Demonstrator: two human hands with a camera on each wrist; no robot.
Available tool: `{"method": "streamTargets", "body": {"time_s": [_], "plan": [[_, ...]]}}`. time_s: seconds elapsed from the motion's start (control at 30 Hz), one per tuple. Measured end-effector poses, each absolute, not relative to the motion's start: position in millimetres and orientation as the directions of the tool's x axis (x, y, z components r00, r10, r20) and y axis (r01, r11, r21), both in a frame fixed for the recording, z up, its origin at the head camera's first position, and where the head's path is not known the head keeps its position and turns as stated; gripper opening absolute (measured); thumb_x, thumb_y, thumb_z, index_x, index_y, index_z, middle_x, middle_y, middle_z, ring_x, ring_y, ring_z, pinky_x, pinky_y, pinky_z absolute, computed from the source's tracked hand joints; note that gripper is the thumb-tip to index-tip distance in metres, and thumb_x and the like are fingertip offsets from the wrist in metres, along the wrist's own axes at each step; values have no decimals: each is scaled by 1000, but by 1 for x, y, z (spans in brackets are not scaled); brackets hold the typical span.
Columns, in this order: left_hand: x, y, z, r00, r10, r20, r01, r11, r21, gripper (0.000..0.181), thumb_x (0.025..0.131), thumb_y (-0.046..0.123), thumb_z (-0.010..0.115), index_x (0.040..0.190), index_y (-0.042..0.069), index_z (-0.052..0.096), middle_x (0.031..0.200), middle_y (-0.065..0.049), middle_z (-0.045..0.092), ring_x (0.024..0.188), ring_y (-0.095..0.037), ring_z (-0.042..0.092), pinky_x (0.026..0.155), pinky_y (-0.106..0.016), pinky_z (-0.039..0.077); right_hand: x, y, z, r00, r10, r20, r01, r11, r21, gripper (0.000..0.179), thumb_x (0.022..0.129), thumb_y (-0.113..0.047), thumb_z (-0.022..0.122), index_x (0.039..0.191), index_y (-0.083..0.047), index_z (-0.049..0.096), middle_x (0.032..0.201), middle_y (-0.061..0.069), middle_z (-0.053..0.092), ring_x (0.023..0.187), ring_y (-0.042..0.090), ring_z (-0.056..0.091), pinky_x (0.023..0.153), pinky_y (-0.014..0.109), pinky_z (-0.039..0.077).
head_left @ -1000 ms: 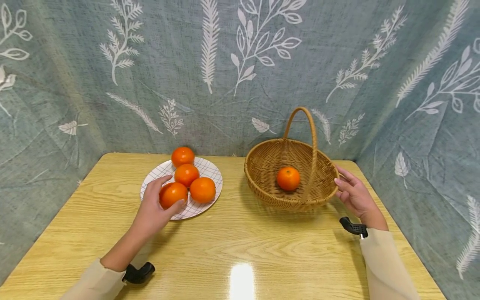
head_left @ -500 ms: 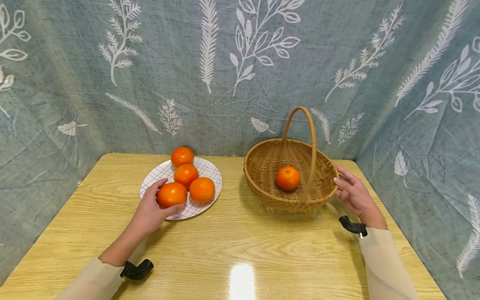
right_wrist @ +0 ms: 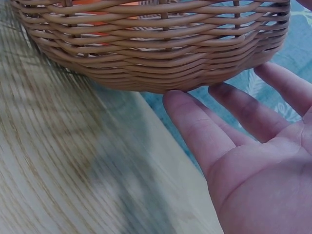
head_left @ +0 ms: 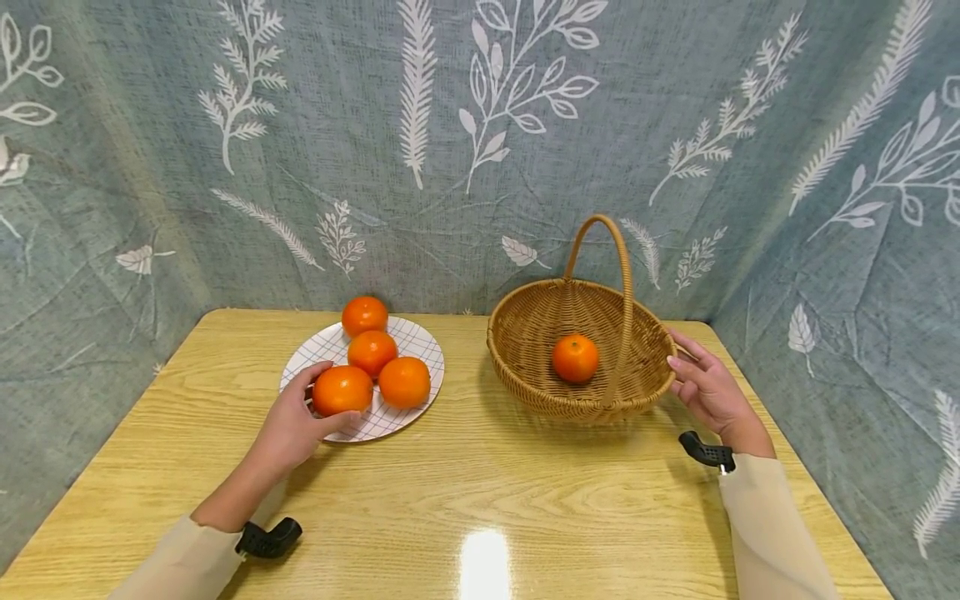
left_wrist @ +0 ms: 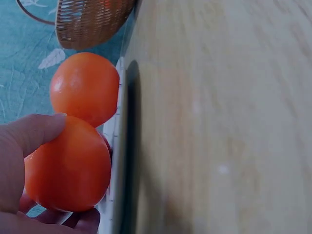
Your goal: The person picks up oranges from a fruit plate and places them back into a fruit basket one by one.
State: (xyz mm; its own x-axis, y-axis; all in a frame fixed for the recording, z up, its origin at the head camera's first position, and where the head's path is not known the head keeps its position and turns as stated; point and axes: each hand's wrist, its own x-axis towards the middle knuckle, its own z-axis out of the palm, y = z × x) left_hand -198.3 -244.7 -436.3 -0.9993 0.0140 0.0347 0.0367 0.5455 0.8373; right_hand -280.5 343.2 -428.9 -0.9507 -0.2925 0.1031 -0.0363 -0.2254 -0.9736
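My left hand (head_left: 291, 427) holds an orange (head_left: 342, 391) at the near left of a white plate (head_left: 412, 333) with a checked pattern. In the left wrist view the thumb lies on one side of this orange (left_wrist: 70, 168) and the fingers curl round the other. Several more oranges share the plate, one of them (head_left: 405, 382) just right of the held one. To the right stands a brown wicker basket (head_left: 517, 379) with a tall handle and one orange (head_left: 575, 358) inside. My right hand (head_left: 708, 392) grips its right rim, thumb at the edge, fingers under the outer side.
The wooden table (head_left: 450, 475) carries plate and basket near its back edge. Blue-grey cloth (head_left: 420, 242) with white leaf prints hangs behind and at both sides. Black wrist mounts (head_left: 270, 538) sit at both sleeves.
The left hand and the near-left orange have shifted slightly left, away from the other oranges, and the fingers have settled round it. The right hand and basket have stayed put.
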Motion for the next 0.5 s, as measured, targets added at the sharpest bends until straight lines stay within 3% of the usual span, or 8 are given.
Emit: {"method": "streamTargets", "body": {"time_s": [0.23, 0.5], "plan": [[-201, -244, -419, -998, -7, 66, 51, 562, 826, 91, 88, 27, 83, 157, 0, 30, 150, -26, 43, 128, -41, 53, 102, -39, 52, -281, 344, -428, -944, -311, 108, -26, -255, -967, 62, 108, -2, 46, 164, -5, 19, 136, 0, 59, 117, 12, 68, 92, 27, 60], [-205, -227, -391, -994, 13, 110, 102, 510, 854, 92, 88, 36, 83, 158, 5, 32, 150, -22, 45, 132, -41, 52, 110, -55, 48, -282, 344, -429, -940, -321, 112, -23, -268, -963, 63, 108, -1, 45, 164, -5, 18, 135, 0, 60, 117, 13, 68, 91, 28, 60]]}}
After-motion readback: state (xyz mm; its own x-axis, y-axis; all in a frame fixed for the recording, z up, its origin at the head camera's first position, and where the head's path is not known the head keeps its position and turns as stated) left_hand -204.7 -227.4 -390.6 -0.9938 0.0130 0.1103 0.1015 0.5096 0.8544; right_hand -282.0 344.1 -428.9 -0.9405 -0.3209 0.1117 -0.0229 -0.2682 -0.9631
